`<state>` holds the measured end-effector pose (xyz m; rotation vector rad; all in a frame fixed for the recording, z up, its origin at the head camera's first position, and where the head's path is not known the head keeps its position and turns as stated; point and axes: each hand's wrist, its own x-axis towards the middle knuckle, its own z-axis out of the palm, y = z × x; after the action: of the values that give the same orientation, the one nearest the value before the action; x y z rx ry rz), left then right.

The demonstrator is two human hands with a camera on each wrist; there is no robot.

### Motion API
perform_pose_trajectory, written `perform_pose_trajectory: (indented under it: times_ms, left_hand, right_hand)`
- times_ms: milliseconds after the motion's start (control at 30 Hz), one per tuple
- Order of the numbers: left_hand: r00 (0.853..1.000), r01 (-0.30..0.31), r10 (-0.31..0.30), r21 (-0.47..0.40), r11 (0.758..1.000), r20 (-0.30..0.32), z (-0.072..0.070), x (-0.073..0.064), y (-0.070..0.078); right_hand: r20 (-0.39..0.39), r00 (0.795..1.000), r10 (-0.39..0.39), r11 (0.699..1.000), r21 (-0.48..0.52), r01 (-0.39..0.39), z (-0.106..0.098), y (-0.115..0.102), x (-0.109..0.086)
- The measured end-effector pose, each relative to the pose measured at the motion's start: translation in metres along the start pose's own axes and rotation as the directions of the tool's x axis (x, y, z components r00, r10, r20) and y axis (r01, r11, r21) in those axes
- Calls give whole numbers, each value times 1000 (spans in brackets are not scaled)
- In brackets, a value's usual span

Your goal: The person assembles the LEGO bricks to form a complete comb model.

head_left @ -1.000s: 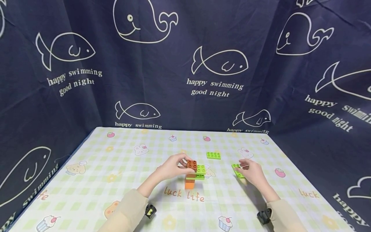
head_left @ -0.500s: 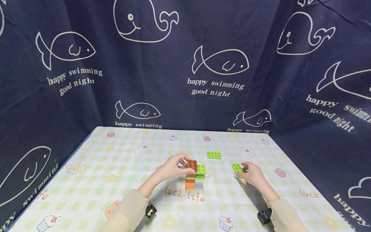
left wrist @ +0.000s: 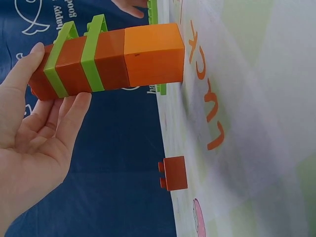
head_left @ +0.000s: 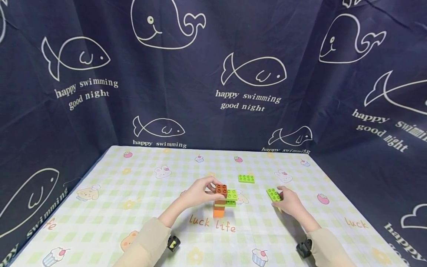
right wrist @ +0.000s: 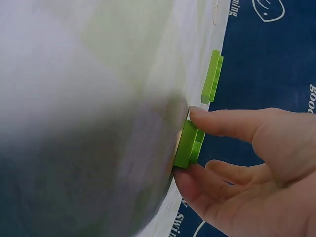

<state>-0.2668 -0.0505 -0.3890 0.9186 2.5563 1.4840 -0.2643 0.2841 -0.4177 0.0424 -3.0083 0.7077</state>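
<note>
My left hand (head_left: 200, 191) grips the top of an upright stack of toy building bricks, thumb on one side and fingers on the other. Its top is a brown brick (head_left: 221, 189); below, green plates (left wrist: 92, 60) alternate with brown bricks, down to an orange brick (left wrist: 154, 54) at the base. The green plates jut out to the right. To the right, my right hand (head_left: 291, 201) pinches a loose green studded plate (right wrist: 186, 143) between thumb and fingertips, close over the tabletop. In the right wrist view the fingers sit at the plate's two ends.
Another green plate (head_left: 246, 178) lies farther back, between the two hands. A loose brown brick (left wrist: 175, 174) lies on the table in the left wrist view, hidden behind my left hand from the head. A patterned cloth (head_left: 133, 215) covers the table; dark curtains (head_left: 200, 92) surround it.
My right fingers have drawn back from over the green plate to its edges, uncovering its studs, and the plate has shifted slightly. The left hand and the stack have stayed still.
</note>
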Motion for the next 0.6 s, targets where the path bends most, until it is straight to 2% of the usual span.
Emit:
perform_pose_trajectory:
  times_ms: [333, 600]
  left_hand:
    - [1000, 5, -5, 10, 1000, 4, 0, 0, 1]
    - [1000, 13, -13, 6, 1000, 8, 0, 0, 1]
  right_hand:
    - [34, 999, -24, 999, -23, 25, 1, -2, -1]
    - [14, 999, -45, 999, -8, 45, 2, -5, -2]
